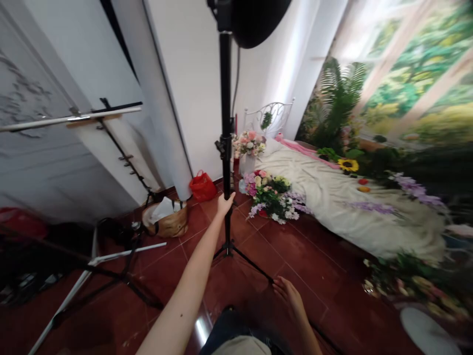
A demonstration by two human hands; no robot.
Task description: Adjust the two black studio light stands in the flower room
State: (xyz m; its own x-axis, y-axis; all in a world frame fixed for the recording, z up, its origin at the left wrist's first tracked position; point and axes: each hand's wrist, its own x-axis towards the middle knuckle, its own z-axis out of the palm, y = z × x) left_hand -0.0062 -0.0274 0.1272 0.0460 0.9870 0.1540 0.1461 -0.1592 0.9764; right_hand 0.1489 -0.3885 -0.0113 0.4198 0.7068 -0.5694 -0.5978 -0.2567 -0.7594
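Note:
My left hand (224, 202) is wrapped around the black pole of a light stand (225, 93), which stands upright in front of me on spread tripod legs. A dark round lamp head (258, 19) tops the pole and is cut off by the upper edge. A thin cable (237, 74) hangs beside the pole. Lower right, my right hand (288, 292) has loosely bent fingers and seems to hold nothing. It overlaps the end of one stand leg (254, 264); whether it touches the leg I cannot tell.
A bed with a cream cover (332, 197) and flowers is on the right. Bouquets (271, 195) lie on the red tiled floor (207, 291). A red bag (203, 186), a wicker basket (172, 220) and a white-legged stand (74, 291) are left.

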